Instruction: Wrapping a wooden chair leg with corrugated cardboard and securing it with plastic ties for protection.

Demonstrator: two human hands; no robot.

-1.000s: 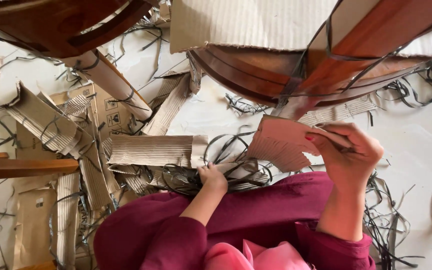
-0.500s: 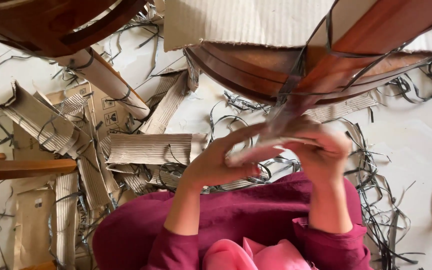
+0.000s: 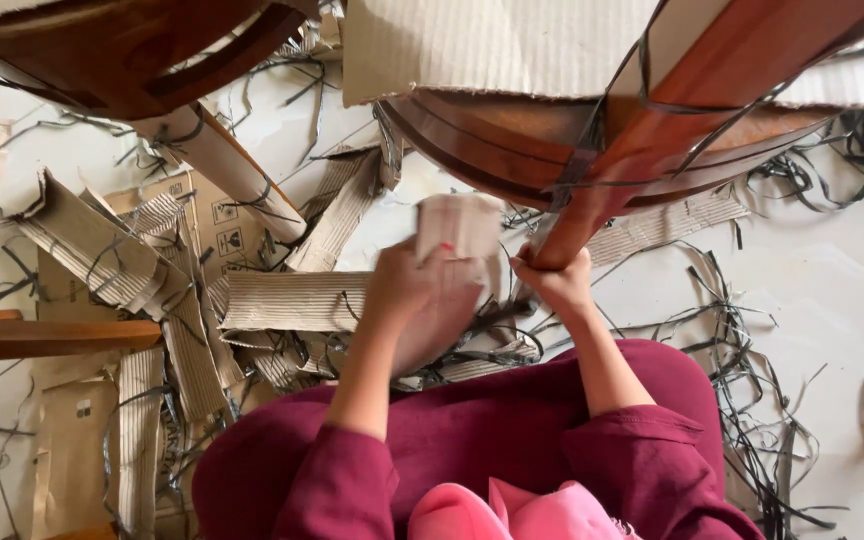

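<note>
Cardboard piece clutched in left hand (blurred); right hand grips wooden chair leg.

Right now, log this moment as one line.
left hand: holds cardboard piece | right hand: grips wooden chair leg | floor: cardboard scraps, black straps

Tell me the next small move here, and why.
Probably rub the pad in the left hand along the chair leg. The right hand grips the leg's lower end, steadying it, and the pad sits just beside the wood.
</note>
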